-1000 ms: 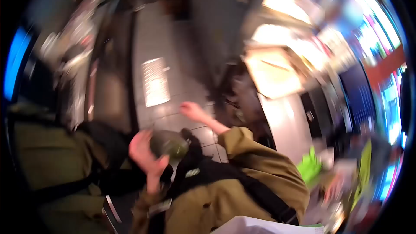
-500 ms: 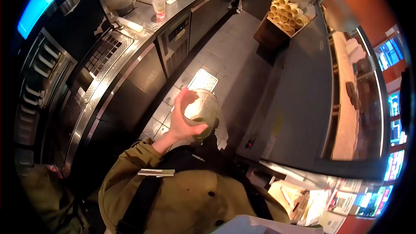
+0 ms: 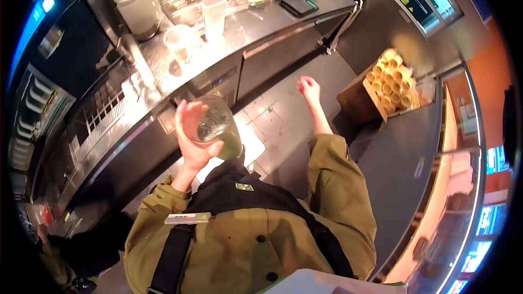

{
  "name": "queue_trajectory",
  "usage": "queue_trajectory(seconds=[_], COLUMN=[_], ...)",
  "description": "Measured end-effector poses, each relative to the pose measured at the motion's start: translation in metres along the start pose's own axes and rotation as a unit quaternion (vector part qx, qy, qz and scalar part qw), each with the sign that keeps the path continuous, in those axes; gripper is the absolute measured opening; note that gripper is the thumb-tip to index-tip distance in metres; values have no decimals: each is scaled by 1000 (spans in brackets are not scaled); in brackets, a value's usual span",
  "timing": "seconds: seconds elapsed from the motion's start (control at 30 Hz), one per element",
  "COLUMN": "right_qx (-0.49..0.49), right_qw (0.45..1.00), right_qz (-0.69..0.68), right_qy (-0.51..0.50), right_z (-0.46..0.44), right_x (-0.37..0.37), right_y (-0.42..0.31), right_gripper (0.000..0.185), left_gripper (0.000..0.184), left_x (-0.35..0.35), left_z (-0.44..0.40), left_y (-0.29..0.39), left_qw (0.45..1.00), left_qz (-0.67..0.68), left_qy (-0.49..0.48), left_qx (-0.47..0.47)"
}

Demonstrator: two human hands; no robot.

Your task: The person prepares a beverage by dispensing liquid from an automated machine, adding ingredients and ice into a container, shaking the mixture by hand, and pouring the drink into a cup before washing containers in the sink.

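My left hand (image 3: 192, 149) is wrapped round a clear, round container (image 3: 219, 122), fingers at its rim and thumb along its near side. The container is tilted and looks greenish at the bottom; its contents are hard to make out. Out over the floor to the right, my right hand (image 3: 309, 89) has its fingers curled in, and nothing shows in them. On the steel counter (image 3: 239, 32) ahead of my left hand stand a clear plastic cup (image 3: 178, 41) and a taller clear container (image 3: 214, 16).
A white jug (image 3: 136, 8) and a black scale (image 3: 298, 5) stand on the counter. Beyond my right hand is a cardboard box of rolled tubes (image 3: 391, 84). A dark counter (image 3: 397, 177) runs along the right. Another person's sleeve (image 3: 54, 264) shows at lower left.
My right hand has come into view at the right. The container in my left hand has moved left, closer to the steel counter. The view has turned, showing a door window.
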State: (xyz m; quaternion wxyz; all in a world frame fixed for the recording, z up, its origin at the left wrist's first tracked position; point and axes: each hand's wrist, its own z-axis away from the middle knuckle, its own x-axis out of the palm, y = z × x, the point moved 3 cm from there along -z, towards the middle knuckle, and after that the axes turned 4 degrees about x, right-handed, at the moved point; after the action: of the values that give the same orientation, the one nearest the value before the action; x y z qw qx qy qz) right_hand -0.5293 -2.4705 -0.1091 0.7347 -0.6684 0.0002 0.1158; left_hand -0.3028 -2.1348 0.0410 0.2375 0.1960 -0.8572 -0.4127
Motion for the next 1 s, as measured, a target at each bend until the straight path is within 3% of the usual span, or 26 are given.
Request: queue_trajectory(seconds=[0.07, 0.17, 0.23, 0.3, 0.33, 0.4, 0.43, 0.47, 0.5, 0.57, 0.6, 0.67, 0.7, 0.77, 0.8, 0.9, 0.97, 1.0], right_qx=[-15, -77, -182, -236, -237, -210, -314, -336, -357, -409, -434, -468, -473, -493, -506, -523, -523, -541], right_qw=[992, 954, 919, 889, 877, 860, 825, 804, 780, 728, 703, 668, 655, 623, 627, 631, 599, 586], right_qz=[-54, 63, 139, 191, 195, 198, 255, 269, 287, 290, 312, 345, 361, 393, 382, 392, 409, 404], right_qy=[-117, -282, -322, -343, -369, -421, -395, -410, -426, -467, -469, -464, -466, -462, -453, -417, -447, -448], right_z=[-53, -125, -182, -226, -250, -294, -313, -332, -350, -378, -391, -403, -407, -413, -415, -419, -416, -413], right_x=[62, 126, 160, 187, 201, 247, 272, 302, 332, 396, 433, 498, 530, 592, 619, 694, 723, 731], right_y=[-58, -120, -145, -175, -183, -199, -212, -221, -228, -245, -251, -253, -250, -241, -239, -214, -200, -194], right_gripper=[21, 22, 25, 24, 24, 27, 29, 30, 31, 31, 30, 30, 29, 28, 26, 25, 30, 30], left_gripper=[106, 101, 97, 101, 98, 98, 98, 100, 103, 103, 102, 97, 97, 96, 94, 88, 83, 73], left_x=[25, 62, 80, 89, 98, 108, 112, 112, 119, 128, 132, 136, 136, 140, 142, 145, 151, 155], left_z=[-41, -106, -148, -183, -192, -225, -243, -252, -263, -288, -289, -308, -317, -333, -344, -360, -361, -350], left_y=[-38, -88, -115, -142, -156, -180, -190, -204, -216, -223, -253, -266, -271, -275, -280, -286, -296, -314], left_qw=[1000, 999, 994, 990, 996, 993, 983, 971, 977, 922, 953, 949, 955, 912, 916, 886, 862, 786], left_qz=[1, -7, -70, -114, -50, -112, -161, -229, -209, -378, -273, -264, -229, -346, -323, -345, -351, -484], left_qy=[-12, -37, -47, -83, -54, -31, -13, -27, 5, 33, 108, 172, 189, 215, 231, 303, 357, 378], left_qx=[9, 34, 64, 27, -48, 37, 91, -60, -46, 79, 76, 26, -13, -37, -63, -62, -81, -69])
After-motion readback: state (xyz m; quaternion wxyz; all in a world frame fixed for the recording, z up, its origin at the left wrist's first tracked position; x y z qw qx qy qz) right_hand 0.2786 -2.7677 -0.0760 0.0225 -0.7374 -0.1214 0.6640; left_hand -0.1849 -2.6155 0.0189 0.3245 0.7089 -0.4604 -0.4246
